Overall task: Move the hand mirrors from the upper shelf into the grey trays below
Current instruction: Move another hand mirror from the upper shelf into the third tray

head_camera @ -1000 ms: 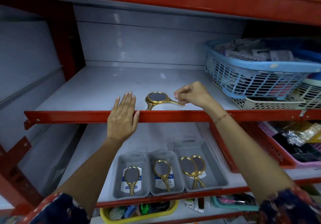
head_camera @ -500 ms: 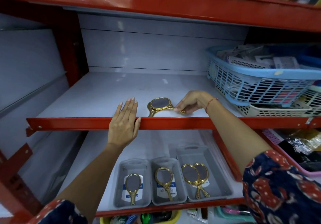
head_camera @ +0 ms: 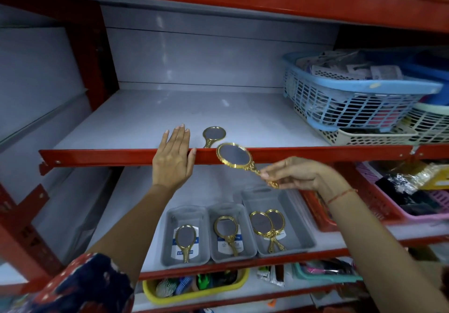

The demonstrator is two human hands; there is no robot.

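My right hand (head_camera: 295,174) pinches the handle of a gold hand mirror (head_camera: 235,156), held in the air in front of the upper shelf's red edge (head_camera: 97,157). Another gold mirror (head_camera: 213,134) lies on the upper shelf near its front. My left hand (head_camera: 173,158) rests flat over the red edge, fingers apart, holding nothing. On the lower shelf stand three grey trays: the left tray (head_camera: 167,235) and the middle tray (head_camera: 247,237) each hold one mirror, the right tray (head_camera: 298,220) holds two.
A blue basket (head_camera: 352,96) sits on a cream basket (head_camera: 364,139) at the upper shelf's right. A red basket (head_camera: 315,212) and a pink basket (head_camera: 418,213) stand to the right of the trays. A yellow bin (head_camera: 194,293) sits on the shelf underneath.
My right hand has lifted one mirror off the upper shelf and drawn it forward and down past the red edge. A second mirror now shows on the shelf. The left hand stayed put.
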